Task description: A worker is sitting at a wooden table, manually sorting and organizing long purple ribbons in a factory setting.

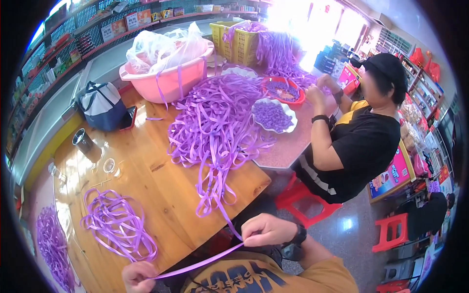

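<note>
Room: I am looking from afar into a shop, where shelves (146, 22) are lining the far left side and daylight is glaring at the back.
Table: Wooden boards of the table (161, 180) are filling the middle, and a pink tabletop (278, 158) is adjoining on the right.
Strap: One purple strap (200, 266) is stretching between the two hands, just beyond the near edge of the table, in front of the wearer's body; past the right hand it is running up toward the pile.
Left hand: I am seeing the left hand (139, 276) pinching the strap between thumb and fingers.
Right hand: Wearing a dark band, the right hand (266, 230) is also pinching the strap, its fingers curling inward.
Pile: Many purple straps are lying tangled in the pile (215, 117), spreading over both surfaces.
Bundle: Near the left hand, a looser bundle (119, 222) is resting on the wood.
Containers: Behind the pile, a pink basin (156, 88) and a yellow crate (244, 46) are standing; a white dish (291, 122) and a red tray (296, 99) are holding small purple pieces (271, 116).
Co-worker: On the right, a person in black (364, 146) is sitting on a red stool (303, 200), both hands rising near the tray.
</note>
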Motion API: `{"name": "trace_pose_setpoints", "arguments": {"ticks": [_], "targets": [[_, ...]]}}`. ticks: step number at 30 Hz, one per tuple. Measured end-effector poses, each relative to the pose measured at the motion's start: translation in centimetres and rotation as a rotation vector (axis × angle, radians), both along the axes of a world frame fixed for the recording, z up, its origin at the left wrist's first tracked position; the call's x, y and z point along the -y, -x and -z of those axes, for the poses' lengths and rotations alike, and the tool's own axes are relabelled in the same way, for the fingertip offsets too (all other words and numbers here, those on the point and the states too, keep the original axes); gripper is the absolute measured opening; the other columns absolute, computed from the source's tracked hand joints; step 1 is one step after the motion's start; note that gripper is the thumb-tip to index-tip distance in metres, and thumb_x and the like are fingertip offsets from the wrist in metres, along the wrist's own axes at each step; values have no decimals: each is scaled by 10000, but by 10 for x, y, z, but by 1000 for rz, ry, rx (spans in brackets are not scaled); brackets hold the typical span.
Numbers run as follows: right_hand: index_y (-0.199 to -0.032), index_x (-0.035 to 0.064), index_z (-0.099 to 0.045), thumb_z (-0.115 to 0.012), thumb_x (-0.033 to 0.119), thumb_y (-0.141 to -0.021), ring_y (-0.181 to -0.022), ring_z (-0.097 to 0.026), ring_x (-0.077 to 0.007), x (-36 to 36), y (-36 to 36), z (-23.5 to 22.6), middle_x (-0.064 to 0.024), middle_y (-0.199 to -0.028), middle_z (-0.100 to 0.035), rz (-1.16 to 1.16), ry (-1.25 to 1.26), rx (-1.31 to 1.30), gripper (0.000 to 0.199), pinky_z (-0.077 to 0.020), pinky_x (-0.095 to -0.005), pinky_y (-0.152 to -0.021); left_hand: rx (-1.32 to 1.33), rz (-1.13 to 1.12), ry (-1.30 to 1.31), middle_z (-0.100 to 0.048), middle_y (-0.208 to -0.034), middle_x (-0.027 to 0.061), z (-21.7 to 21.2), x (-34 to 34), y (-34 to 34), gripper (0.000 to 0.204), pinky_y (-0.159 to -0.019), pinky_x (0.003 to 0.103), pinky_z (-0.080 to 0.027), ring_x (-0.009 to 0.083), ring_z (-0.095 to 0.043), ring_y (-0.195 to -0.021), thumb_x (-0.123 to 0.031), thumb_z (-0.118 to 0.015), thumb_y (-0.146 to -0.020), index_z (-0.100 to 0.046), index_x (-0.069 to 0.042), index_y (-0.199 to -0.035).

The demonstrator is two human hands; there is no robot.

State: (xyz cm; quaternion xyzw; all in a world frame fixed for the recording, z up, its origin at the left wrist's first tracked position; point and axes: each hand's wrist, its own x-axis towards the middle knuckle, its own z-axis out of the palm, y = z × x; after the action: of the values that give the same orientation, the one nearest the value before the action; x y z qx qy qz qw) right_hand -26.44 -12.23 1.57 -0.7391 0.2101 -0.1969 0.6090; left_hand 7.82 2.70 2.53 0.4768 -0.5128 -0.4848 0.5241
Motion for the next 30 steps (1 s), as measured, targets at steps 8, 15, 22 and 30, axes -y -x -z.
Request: {"name": "trace_pose_setpoints", "arguments": {"ticks": [8, 15, 22, 30], "targets": [[-712, -1, -564, -574, 46, -792, -617, -502, -115, 1, 54, -1, -35, -676, -536, 263, -56, 30, 93, -387, -246, -562, 109, -605, 185, -581, -866, 115, 90, -57, -105, 184, -752, 410, -429, 273, -544, -829, -161, -534, -817, -537, -15, -928], [-615, 42, -519, -515, 48, -771, -526, -481, -108, 3, 111, 27, -35, -601, -515, 686, -217, 343, 156, -376, -239, -497, -661, -762, 576, -611, -915, 66, 62, -69, -161, 277, -834, 415, -402, 227, -528, -973, -280, -556, -841, -584, -59, -1006], [-806, 30, -531, -502, 150, -882, -618, -540, -172, 5, 90, 24, -72, -691, -535, 787, -212, 704, 145, -450, -300, -587, -505, -611, 620, -585, -1087, 66, 82, -56, -179, 287, -868, 276, -440, 145, -554, -951, -143, -474, -909, -537, -8, -1155], [-946, 74, -499, -379, 282, -964, -764, -559, -168, 13, 46, -12, -36, -798, -551, 875, -496, 1275, 240, -434, -369, -787, -935, -234, 508, -529, -1157, 165, 53, -40, -133, 334, -936, 325, -408, 241, -520, -1045, -127, -370, -947, -430, 69, -1211]]}}
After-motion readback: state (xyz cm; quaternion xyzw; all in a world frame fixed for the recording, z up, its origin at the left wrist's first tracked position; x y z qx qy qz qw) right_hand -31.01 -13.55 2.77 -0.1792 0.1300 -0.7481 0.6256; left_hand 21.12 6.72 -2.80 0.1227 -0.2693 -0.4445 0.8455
